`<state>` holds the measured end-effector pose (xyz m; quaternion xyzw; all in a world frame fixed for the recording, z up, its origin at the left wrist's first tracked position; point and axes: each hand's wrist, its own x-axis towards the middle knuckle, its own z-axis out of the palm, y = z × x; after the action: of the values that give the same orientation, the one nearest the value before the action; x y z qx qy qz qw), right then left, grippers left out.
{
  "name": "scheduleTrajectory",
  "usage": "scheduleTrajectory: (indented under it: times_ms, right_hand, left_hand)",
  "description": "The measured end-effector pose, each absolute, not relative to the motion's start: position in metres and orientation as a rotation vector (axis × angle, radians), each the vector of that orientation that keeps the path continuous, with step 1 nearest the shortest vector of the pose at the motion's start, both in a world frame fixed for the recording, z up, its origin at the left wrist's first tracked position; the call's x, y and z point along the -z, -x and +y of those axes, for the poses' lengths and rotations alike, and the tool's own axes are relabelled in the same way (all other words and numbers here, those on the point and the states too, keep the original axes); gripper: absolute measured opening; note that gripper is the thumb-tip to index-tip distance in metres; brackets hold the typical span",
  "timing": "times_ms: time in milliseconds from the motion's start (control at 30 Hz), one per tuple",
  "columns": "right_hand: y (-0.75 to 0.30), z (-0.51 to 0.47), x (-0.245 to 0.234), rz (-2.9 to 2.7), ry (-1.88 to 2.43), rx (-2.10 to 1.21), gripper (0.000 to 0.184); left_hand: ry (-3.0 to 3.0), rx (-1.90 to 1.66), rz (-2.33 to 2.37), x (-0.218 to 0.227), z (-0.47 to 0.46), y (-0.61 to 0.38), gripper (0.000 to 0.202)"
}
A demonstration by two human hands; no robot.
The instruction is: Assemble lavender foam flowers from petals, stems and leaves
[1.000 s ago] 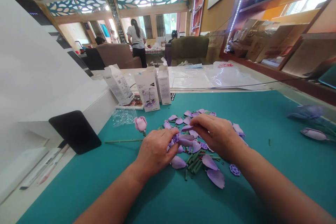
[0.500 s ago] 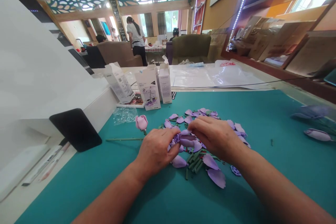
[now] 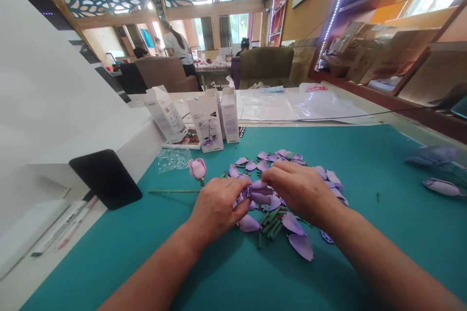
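Note:
Between my hands is a partly built purple toy flower (image 3: 260, 195). My left hand (image 3: 222, 204) is closed on its base, fingers and thumb pinched round it. My right hand (image 3: 297, 187) pinches the tip of a petal on its other side. Around and below lie loose purple petals (image 3: 301, 247) and a bundle of short green stem pieces (image 3: 270, 223). A pink flower (image 3: 197, 169) on a green stem (image 3: 173, 191) lies left of my left hand. A purple lattice piece (image 3: 327, 236) is partly hidden under my right forearm.
White boxes (image 3: 206, 121) stand at the mat's back edge beside a crumpled clear bag (image 3: 174, 159). A black tablet-like panel (image 3: 105, 180) leans at left. More purple flower parts (image 3: 442, 186) lie at far right on the green mat (image 3: 365, 272). People are in the background.
My hands hold almost the same pose on the flower. In the background, a standing person has leaned and shifted left.

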<state>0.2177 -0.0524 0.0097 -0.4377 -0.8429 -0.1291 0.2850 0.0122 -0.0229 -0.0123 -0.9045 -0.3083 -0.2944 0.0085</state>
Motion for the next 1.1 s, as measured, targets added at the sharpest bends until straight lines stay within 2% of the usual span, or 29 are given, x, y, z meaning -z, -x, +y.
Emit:
scheduleTrajectory:
  times_ms: [633,1100]
  right_hand:
    - [-0.2126,-0.053,-0.0048,-2.253,1.017,0.584,0.029]
    - [-0.2123,-0.0521,-0.0026,-2.284,0.99,0.577,0.03]
  left_hand:
    - [2.796,0.774,-0.892,0.0163,-0.0189,-0.0109,0.017]
    - [2.839,0.697,-0.947,0.0155,-0.0196,-0.0107,0.02]
